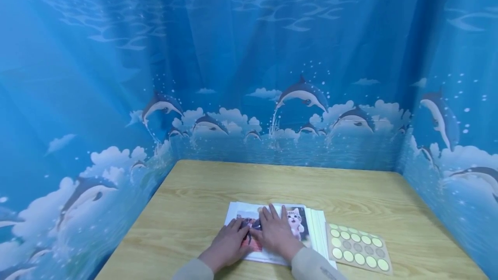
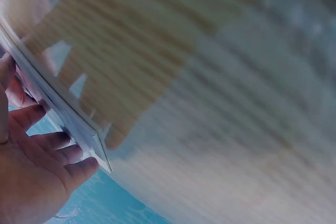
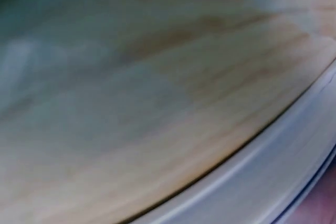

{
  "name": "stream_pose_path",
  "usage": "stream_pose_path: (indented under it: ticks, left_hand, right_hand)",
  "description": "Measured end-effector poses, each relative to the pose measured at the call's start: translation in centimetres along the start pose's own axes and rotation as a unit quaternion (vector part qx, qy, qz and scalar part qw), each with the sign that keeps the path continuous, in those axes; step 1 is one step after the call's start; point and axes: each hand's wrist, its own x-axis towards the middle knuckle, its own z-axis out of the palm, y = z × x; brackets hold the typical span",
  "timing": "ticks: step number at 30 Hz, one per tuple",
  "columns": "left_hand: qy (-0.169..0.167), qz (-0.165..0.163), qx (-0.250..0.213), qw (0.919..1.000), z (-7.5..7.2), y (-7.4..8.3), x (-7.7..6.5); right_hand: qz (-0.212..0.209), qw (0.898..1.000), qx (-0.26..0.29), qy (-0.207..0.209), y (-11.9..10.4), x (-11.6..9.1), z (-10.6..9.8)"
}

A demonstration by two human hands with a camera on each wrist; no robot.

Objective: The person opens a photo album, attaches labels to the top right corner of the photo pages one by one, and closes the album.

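Observation:
A white-paged album or book (image 1: pixel 232 211) lies on the table, bearing a kitten picture (image 1: pixel 295 224) at the right and a picture with dark figures on a reddish ground (image 1: pixel 254 245) at the left. Fingers extended, my left hand (image 1: pixel 227 243) rests on the left picture, covering part of it. My right hand (image 1: pixel 275 233) lies flat between the two pictures, its thumb close to the left hand. In the left wrist view, spread fingertips of the left hand (image 2: pixel 31 166) touch the page surface. Only the thick white album edge (image 3: pixel 252 166) and a sliver of hand show in the right wrist view.
To the right of the album lies a tan sheet with rows of pale yellow round stickers (image 1: pixel 358 247); several spots in its middle row are bare. The wood-grain table (image 1: pixel 186 202) is enclosed by blue dolphin-print curtains (image 1: pixel 233 55) at the back and sides.

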Motion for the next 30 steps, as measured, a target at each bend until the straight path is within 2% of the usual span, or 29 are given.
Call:
stream_pose_path:
  ticks: [5, 21, 30]
  left_hand:
    - [0.002, 0.003, 0.016, 0.9999, 0.15, -0.13, 0.02]
    - [0.016, -0.017, 0.009, 0.9997, 0.01, 0.30, -0.36]
    - [0.007, -0.018, 0.001, 0.9998, -0.10, 0.22, -0.33]
  right_hand:
    - [-0.002, 1.000, 0.001, 0.005, -0.09, -0.11, 0.01]
    - [0.000, 1.000, 0.002, 0.021, -0.40, -0.27, 0.34]
    - [0.007, 1.000, 0.013, 0.024, -0.33, 0.05, 0.42]
